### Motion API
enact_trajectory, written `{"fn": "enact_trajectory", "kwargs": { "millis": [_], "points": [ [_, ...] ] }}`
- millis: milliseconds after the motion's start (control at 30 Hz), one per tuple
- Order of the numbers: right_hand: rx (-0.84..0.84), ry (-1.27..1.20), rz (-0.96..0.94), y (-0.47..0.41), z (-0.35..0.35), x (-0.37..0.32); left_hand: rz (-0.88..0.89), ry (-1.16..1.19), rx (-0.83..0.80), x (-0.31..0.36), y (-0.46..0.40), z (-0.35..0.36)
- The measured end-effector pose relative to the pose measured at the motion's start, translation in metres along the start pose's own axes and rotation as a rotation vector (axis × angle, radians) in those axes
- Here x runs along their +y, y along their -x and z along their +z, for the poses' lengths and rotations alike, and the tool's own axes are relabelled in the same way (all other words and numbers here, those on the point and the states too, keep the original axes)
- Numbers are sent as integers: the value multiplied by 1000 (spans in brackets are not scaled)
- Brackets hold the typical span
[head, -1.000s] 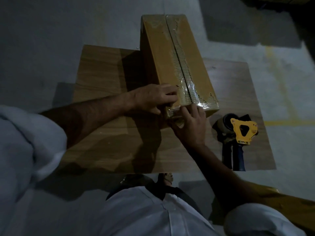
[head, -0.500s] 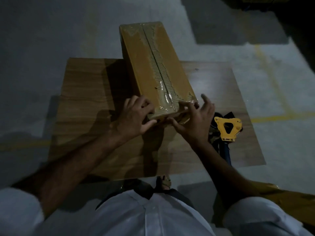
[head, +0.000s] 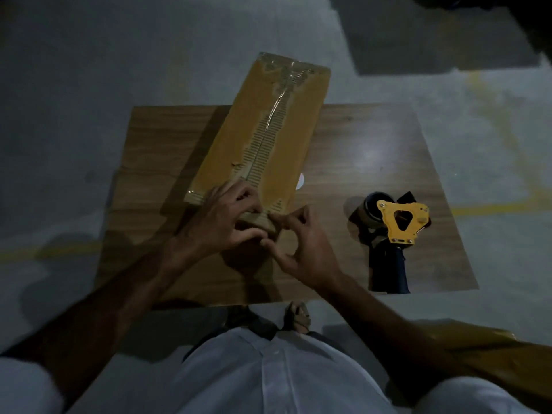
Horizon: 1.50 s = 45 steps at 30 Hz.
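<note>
A long brown cardboard box (head: pixel 268 138) stands on a small wooden table (head: pixel 373 150), its top seam covered by clear tape. The box slants from near left to far right and overhangs the table's far edge. My left hand (head: pixel 218 222) grips the box's near end, fingers curled over the top edge and thumb on the end face. My right hand (head: pixel 301 243) is at the same near corner, with forefinger and thumb pinching at the tape end there. The near end face is mostly hidden by both hands.
A yellow and blue tape dispenser (head: pixel 394 234) lies on the table's right side, handle toward me. A small white round spot (head: pixel 300 180) shows beside the box. Grey concrete floor with yellow lines surrounds the table. A brown object (head: pixel 493 354) sits at my lower right.
The box has swung so that its far end points right instead of left. Both hands stayed at the near end, and my fingers have curled tighter round it.
</note>
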State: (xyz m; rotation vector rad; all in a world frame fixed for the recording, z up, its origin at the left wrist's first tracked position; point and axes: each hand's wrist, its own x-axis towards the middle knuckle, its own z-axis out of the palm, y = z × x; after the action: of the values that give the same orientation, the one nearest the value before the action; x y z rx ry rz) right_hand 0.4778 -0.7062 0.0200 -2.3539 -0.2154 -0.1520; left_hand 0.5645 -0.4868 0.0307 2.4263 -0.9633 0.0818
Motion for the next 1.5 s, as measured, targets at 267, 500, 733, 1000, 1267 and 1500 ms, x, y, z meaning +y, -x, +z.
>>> {"fn": "enact_trajectory", "kwargs": {
  "millis": [267,500,733,1000,1267,1500],
  "points": [
    [-175,-32,-192,-30,-10,18,-50,30,74,16,32,-13],
    [-187,144,-556,-61,-20,37,-233,107,255,50,42,19],
    [-136,69,-507,-54,9,28,-187,25,185,34,49,5],
    [-306,62,-645,-74,-19,22,-442,27,368,74,49,30],
    [-185,48,-695,-72,-6,33,-508,-27,456,81,45,53],
    [-274,37,-608,-72,-12,26,-451,-87,306,58,54,39]
  ]
}}
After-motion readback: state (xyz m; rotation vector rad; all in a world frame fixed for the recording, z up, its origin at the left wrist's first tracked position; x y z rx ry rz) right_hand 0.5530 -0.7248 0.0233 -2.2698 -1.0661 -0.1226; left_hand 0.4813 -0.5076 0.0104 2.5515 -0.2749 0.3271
